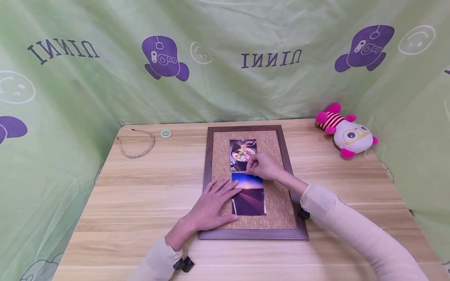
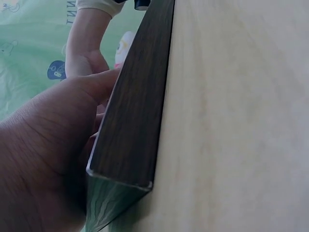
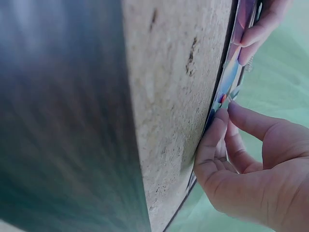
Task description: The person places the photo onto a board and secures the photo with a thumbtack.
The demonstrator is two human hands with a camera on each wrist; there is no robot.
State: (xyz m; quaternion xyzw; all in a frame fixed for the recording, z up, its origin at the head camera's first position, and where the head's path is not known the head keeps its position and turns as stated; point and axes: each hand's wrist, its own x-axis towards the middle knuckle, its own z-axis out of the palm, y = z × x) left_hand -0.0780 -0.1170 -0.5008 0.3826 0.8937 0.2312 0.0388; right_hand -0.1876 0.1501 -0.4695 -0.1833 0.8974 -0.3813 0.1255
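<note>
A framed cork board lies on the table with two photos on it. The upper photo shows a noodle bowl and has a small green pushpin at its top edge. Just below it lies a sunset road photo. My left hand has its fingers spread, fingertips on this photo's left side and palm over the frame's lower left. With thumb and index finger, my right hand pinches a small red pushpin at the sunset photo's top edge; the fingers mostly hide it.
A beaded headband and a mint-green ring lie at the table's back left. At the back right is a plush toy with pink limbs. Green printed curtain surrounds the wooden table.
</note>
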